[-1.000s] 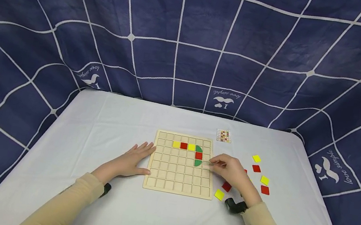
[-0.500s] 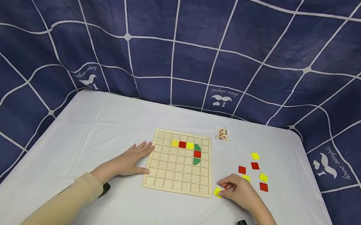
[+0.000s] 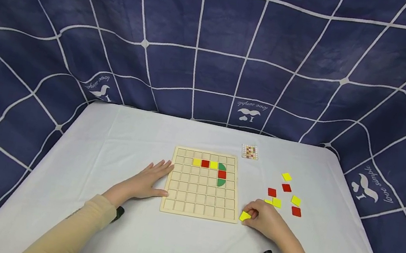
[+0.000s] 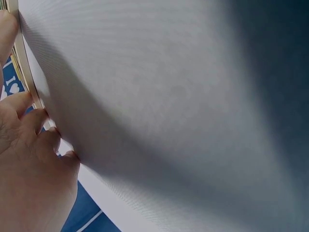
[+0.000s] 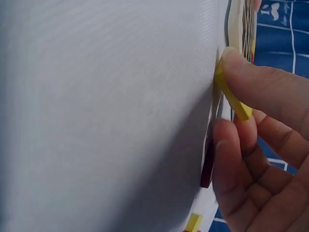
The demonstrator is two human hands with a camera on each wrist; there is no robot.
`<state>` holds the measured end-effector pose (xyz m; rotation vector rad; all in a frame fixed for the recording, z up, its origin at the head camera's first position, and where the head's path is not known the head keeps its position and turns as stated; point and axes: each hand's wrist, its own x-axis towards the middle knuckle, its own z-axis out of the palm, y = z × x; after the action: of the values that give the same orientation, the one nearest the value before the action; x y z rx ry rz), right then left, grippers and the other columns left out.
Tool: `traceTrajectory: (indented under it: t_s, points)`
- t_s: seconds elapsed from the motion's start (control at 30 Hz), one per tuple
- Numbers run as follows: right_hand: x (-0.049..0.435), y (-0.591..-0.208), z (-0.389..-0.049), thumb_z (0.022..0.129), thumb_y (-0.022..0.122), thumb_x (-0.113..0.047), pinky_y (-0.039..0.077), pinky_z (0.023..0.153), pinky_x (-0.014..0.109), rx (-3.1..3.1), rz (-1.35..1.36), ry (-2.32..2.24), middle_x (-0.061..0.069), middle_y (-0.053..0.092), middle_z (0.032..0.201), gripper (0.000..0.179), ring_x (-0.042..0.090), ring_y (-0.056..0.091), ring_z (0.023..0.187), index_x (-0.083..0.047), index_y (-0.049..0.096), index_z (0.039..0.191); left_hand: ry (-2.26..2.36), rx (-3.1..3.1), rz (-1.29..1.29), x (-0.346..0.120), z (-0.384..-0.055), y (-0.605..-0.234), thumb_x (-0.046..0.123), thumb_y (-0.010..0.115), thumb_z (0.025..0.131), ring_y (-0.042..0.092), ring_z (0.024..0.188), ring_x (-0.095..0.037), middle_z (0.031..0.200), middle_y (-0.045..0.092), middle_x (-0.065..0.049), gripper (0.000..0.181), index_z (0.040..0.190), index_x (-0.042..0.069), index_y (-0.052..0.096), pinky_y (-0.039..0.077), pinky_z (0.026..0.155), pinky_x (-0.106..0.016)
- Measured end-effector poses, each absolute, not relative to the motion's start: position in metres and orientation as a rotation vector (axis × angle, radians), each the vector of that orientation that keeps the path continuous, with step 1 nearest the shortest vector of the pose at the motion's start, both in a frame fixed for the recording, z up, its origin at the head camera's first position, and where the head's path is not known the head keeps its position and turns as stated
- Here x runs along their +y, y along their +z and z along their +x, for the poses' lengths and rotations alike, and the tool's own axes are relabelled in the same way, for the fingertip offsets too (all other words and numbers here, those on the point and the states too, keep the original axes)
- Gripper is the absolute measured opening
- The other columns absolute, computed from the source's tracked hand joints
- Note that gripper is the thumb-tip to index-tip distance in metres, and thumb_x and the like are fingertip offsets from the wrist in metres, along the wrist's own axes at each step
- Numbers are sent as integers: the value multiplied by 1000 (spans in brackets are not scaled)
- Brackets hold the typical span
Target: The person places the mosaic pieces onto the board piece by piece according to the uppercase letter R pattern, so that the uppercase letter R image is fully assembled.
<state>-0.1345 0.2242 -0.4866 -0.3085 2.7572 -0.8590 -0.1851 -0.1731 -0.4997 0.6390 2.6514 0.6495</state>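
Note:
My right hand (image 3: 265, 220) pinches a yellow square tile (image 3: 245, 216) just off the lower right corner of the wooden grid board (image 3: 191, 198). In the right wrist view the yellow tile (image 5: 234, 96) is tilted, with the thumb on one side and fingertips at its lower end. A dark red tile (image 5: 207, 164) lies beneath those fingers. My left hand (image 3: 145, 182) rests at the board's left edge, fingers spread, fingertips and thumb on the rim. Along an upper row sit yellow and red tiles, ending in a green quarter-round piece (image 3: 222, 166); below it come a red tile (image 3: 222, 174) and another green piece (image 3: 221, 183).
Several loose red and yellow tiles lie right of the board, among them a red tile (image 3: 296, 211) and a yellow tile (image 3: 287, 177). A small printed pattern card (image 3: 250, 152) lies behind the board. Blue curtain (image 3: 215, 75) surrounds the white table (image 3: 137, 133).
My right hand has moved from the board's right edge down to the yellow tile at its lower corner, and now pinches and tilts it. My left hand stays at the board's edge.

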Motion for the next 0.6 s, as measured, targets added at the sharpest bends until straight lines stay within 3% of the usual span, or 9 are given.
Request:
traceTrajectory:
  t_s: [0.3, 0.6]
  points:
    - [215, -473, -155, 80, 80, -8, 46, 60, 19, 2711, -280, -988, -3, 57, 73, 15, 13, 52, 71, -16, 68, 79, 641, 2654, 633, -172, -185, -498, 47, 69, 88, 8, 154, -34, 165, 14, -13, 92, 157, 9, 22, 6, 124, -56]
    - [185, -468, -184, 83, 76, -8, 50, 63, 19, 2751, -277, -1108, -1, 65, 79, 14, 13, 55, 72, -13, 73, 96, 647, 2659, 633, -173, -184, -498, 48, 69, 88, 9, 153, -34, 165, 15, -13, 92, 157, 9, 23, 6, 124, -56]
